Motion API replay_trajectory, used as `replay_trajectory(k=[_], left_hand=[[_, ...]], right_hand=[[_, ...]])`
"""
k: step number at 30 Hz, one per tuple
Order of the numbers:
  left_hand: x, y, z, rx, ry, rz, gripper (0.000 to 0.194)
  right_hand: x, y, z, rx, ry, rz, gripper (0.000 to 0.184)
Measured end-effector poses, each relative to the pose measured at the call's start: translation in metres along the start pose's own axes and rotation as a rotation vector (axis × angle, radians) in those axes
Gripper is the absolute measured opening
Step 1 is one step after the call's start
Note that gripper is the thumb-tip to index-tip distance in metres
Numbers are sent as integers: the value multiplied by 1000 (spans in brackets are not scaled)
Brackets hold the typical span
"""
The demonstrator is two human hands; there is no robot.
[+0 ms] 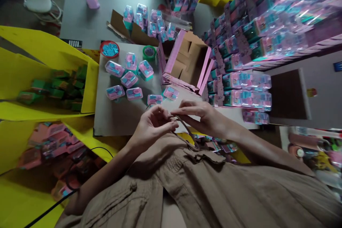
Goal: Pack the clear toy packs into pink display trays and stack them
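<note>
My left hand (152, 126) and my right hand (201, 115) meet just above my lap, fingers pinched together on a thin brown cord (187, 132) that runs down to my tan shirt (203, 181). Both hands are closed on the cord near its upper end. Just beyond my fingers, several small clear plastic cases with pink and teal contents (128, 78) lie scattered on a grey board (117, 117). An open pink cardboard display box (187, 62) stands behind them.
Yellow bins sit at my left, one with green packs (57, 89), one with pink packs (53, 142). Stacks of packed cases (245, 42) fill the right. A red lid with blue bits (109, 49) and a green tape roll (149, 52) rest on the board.
</note>
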State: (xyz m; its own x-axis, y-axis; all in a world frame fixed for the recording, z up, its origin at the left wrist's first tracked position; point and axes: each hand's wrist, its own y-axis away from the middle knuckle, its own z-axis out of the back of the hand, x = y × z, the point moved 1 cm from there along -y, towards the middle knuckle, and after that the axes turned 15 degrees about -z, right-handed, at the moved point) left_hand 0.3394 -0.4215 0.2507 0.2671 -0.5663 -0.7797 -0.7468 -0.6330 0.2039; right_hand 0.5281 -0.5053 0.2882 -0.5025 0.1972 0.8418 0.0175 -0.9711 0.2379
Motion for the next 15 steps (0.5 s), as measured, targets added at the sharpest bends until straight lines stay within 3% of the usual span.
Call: replay_trajectory(k=[2, 6, 8, 11, 15], left_hand=[[-4, 1, 1, 59, -127, -38, 28], [-12, 3, 1, 109, -386, -160, 5], [-15, 3, -1, 115, -473, -258, 3], [-18, 2, -6, 104, -605, -372, 3], [-15, -1, -11, 77, -736, -427, 20]], right_hand=[[1, -1, 4, 119, -88, -115, 24], [2, -2, 7, 334, -480, -505, 40], [0, -2, 4, 342, -713, -644, 46], [-7, 0, -3, 288, -951, -727, 46], [-11, 3, -6, 189, -994, -734, 45]])
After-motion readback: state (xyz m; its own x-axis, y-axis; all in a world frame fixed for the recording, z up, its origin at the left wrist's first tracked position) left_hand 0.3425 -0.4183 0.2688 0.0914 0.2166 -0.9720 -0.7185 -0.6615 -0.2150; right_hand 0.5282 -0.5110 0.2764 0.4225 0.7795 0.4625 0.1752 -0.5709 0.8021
